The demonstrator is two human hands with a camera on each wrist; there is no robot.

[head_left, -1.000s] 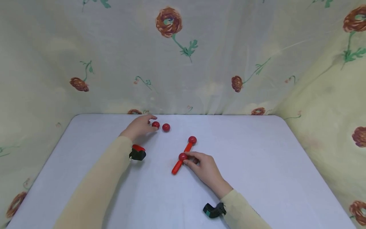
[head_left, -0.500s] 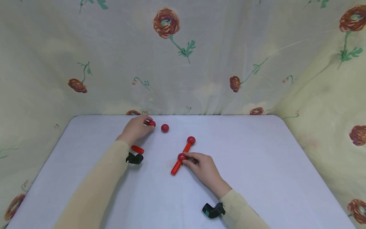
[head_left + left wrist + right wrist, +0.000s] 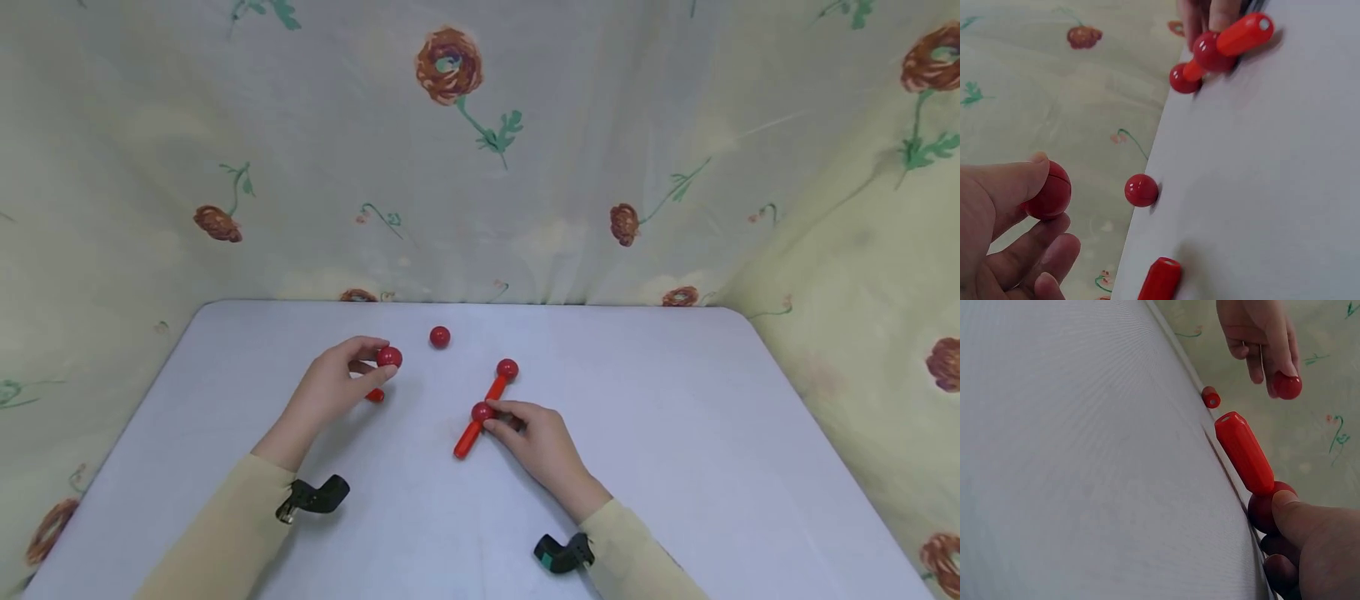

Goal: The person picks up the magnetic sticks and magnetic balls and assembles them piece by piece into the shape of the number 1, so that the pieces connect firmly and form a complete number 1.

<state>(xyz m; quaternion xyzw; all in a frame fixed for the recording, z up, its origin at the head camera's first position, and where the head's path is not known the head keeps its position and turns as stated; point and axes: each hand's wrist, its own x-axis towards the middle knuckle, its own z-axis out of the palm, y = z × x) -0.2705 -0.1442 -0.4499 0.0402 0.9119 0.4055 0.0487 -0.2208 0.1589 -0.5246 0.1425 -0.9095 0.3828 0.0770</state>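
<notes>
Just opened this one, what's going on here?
A person's left hand pinches a red ball above the white table. The right hand pinches the middle ball of a red row: a near rod with a bare outer end, that ball, a far rod, then an end ball. A loose ball sits toward the table's far edge, and a separate rod lies partly hidden by the left hand in the head view.
</notes>
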